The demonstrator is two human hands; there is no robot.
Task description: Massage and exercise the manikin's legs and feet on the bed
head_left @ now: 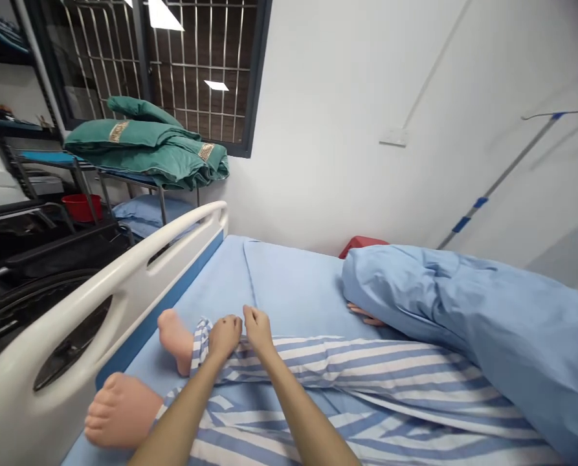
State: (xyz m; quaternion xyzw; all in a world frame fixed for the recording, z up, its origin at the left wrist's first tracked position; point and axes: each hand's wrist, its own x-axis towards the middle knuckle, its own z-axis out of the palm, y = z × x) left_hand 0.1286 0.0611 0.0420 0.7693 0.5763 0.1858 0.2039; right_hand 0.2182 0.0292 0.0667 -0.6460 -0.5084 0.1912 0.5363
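A figure with plastic-looking feet lies on the bed in blue-and-white striped trousers (pixel 380 362). My left hand (pixel 224 336) is closed on the far trouser leg, close above the ankle. Just to its right, my right hand (pixel 258 329) is also closed at the same leg, and the cloth inside both fists is mostly hidden. The far foot (pixel 175 336) sticks out of its cuff, toes up. Nearer to me, the other foot (pixel 121 411) lies bare below its cuff, partly behind my left forearm.
A white bed end board (pixel 123 278) rises at the left, with a wheelchair (pixel 36 259) beyond it. The folded blue quilt (pixel 463 304) covers the figure's upper part, with fingers (pixel 365 315) showing under its edge. Green bedding (pixel 157 142) rests on a rack; a pole (pixel 502 175) stands right.
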